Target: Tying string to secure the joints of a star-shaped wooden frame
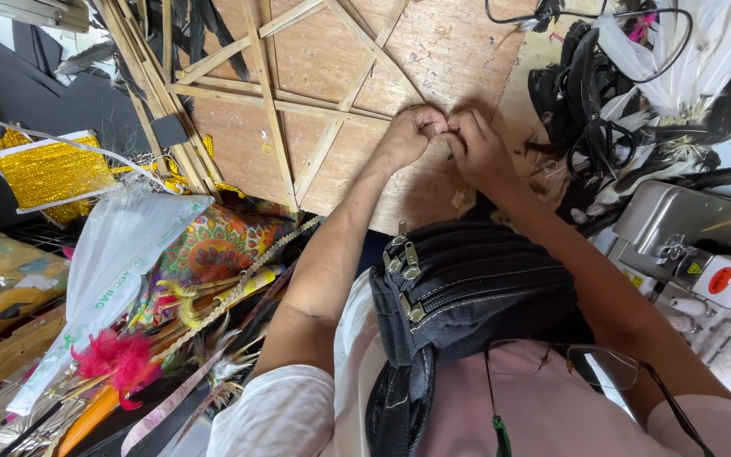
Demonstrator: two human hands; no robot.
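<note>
While our left hand (pixel 412 134) and right hand (pixel 477 148) meet, fingers pinch a bamboo strip (pixel 332 110) running left-right on the table (pixel 467 51).

A long white plastic bag (pixel 110 271) with green print lay slanted at the near left, over bright feathers. Left of it, at the edge, sat a clear wrapper (pixel 2 275) holding yellow-brown material. At the right, on the grey machine (pixel 687 228), showed a round red sticker (pixel 722 280), a small yellow warning triangle label (pixel 694 267), and another yellow label (pixel 636 278) lower left.
</note>
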